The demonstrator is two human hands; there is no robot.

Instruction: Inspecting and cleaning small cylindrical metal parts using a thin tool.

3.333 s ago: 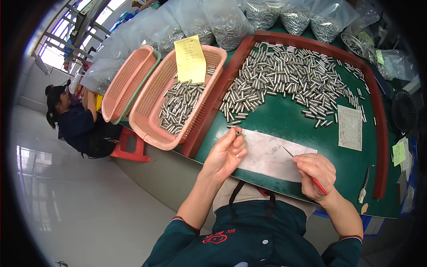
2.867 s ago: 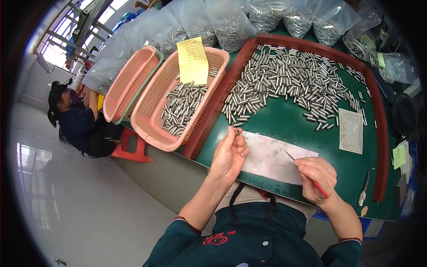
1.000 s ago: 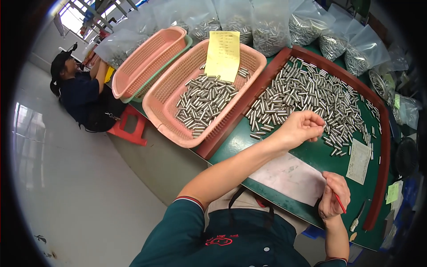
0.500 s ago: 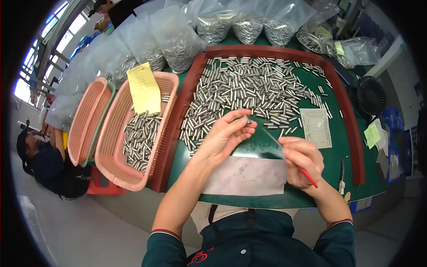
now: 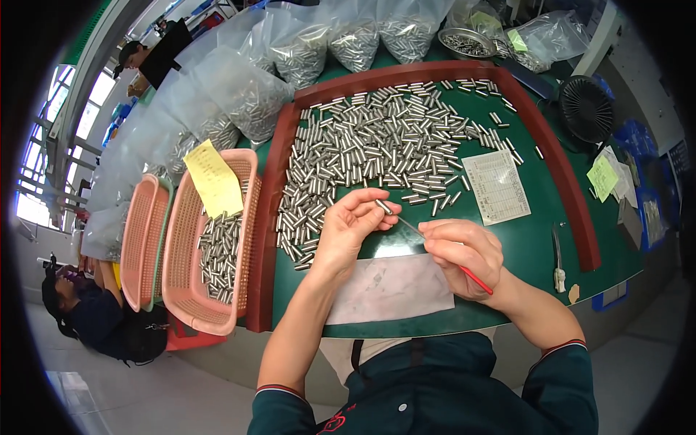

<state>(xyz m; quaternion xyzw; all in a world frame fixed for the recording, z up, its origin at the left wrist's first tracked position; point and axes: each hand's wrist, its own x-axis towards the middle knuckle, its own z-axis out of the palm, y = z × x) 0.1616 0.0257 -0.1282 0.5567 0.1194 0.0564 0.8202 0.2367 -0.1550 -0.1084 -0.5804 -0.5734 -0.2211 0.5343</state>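
Between the thumb and fingers of my left hand (image 5: pixel 346 230) is one small shiny metal pin (image 5: pixel 383 207). My right hand (image 5: pixel 470 255) grips a slim tool with a red handle (image 5: pixel 476 280) and a thin metal shaft. The shaft points left, its tip at or very close to the pin's end; whether it goes inside cannot be made out. Below both hands lies a pale, stained cloth (image 5: pixel 391 291) on the green table. Beyond them, many loose metal pins (image 5: pixel 370 141) are spread within a dark red wooden frame (image 5: pixel 406 73).
At left, a pink basket (image 5: pixel 176 279) holds pins and a yellow note (image 5: pixel 212 177); another pink basket (image 5: pixel 135 243) stands beside it. Bags of pins (image 5: pixel 299 58) line the back. At right are a printed sheet (image 5: pixel 497 187), a knife-like tool (image 5: pixel 557 261) and a black fan (image 5: pixel 586 107).
My right hand has brought the tool leftward, so its tip now meets or nearly meets the pin. My left hand still pinches the pin, now tilted differently. The whole view has shifted slightly.
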